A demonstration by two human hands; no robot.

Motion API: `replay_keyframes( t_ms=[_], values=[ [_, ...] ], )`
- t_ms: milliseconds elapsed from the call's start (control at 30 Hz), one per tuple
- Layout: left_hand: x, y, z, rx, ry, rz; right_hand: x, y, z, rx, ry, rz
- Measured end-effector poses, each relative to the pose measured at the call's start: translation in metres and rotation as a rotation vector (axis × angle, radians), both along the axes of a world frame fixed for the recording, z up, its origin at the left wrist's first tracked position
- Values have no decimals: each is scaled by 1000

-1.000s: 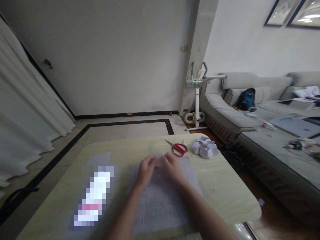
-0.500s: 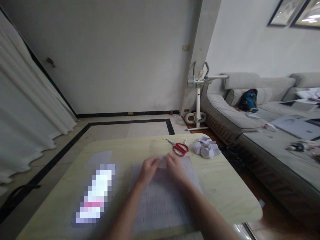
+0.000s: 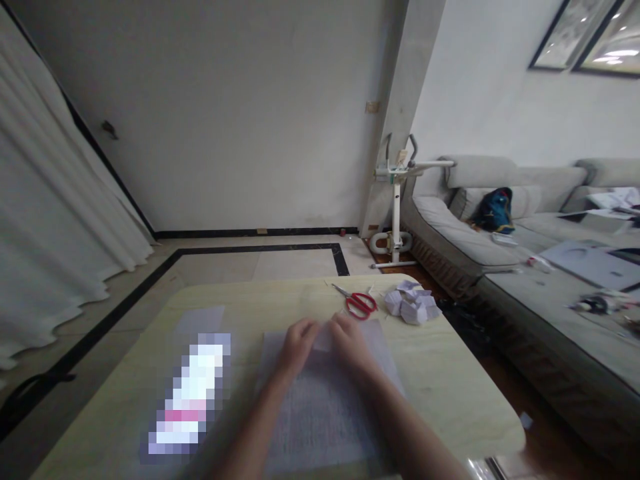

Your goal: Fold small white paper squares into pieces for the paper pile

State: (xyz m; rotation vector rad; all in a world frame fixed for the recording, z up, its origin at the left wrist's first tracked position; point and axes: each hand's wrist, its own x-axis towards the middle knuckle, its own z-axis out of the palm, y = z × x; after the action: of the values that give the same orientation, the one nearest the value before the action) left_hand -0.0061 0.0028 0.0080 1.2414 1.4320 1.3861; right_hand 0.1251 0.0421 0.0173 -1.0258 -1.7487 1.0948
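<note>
Between my two hands, above the table, is a small piece of white paper point(image 3: 323, 339). My left hand point(image 3: 301, 340) is closed on its left edge, and my right hand point(image 3: 347, 335) pinches it from the right. Beneath them a large sheet of paper with faint lines or print point(image 3: 325, 413) lies flat, partly hidden by my forearms. Red-handled scissors point(image 3: 360, 304) rest just beyond my right hand, blades pointing to the far left. To their right sits a crumpled or folded heap of white paper point(image 3: 412, 303).
The pale wooden table point(image 3: 450, 387) has rounded corners. On its left lie a pixelated bright rectangle point(image 3: 193, 393) and a pale paper piece point(image 3: 203, 319). Past the table stand a white exercise machine point(image 3: 397, 207) and a grey sofa point(image 3: 450, 233); a white curtain point(image 3: 60, 180) hangs left.
The camera view has tilted up slightly, so everything sits a little lower in the picture. Both hands keep hold of the small paper, almost in the same place over the sheet.
</note>
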Motion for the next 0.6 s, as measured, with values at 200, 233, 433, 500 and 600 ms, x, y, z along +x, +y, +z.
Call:
replay_keyframes(
  t_ms=[200, 233, 433, 500, 600],
  values=[
    [-2, 1, 0, 71, 63, 42, -2, -2, -4, 12, -4, 43],
    [-2, 1, 0, 78, 70, 45, -3, -2, -5, 12, -3, 45],
    [-2, 2, 0, 101, 59, 42, -3, -2, -6, 26, 21, 54],
    [-1, 2, 0, 107, 61, 50, -3, -2, -5, 39, 33, 33],
    [1, 1, -3, 73, 24, 43, -2, -3, -5, 37, 59, -12]
  ],
)
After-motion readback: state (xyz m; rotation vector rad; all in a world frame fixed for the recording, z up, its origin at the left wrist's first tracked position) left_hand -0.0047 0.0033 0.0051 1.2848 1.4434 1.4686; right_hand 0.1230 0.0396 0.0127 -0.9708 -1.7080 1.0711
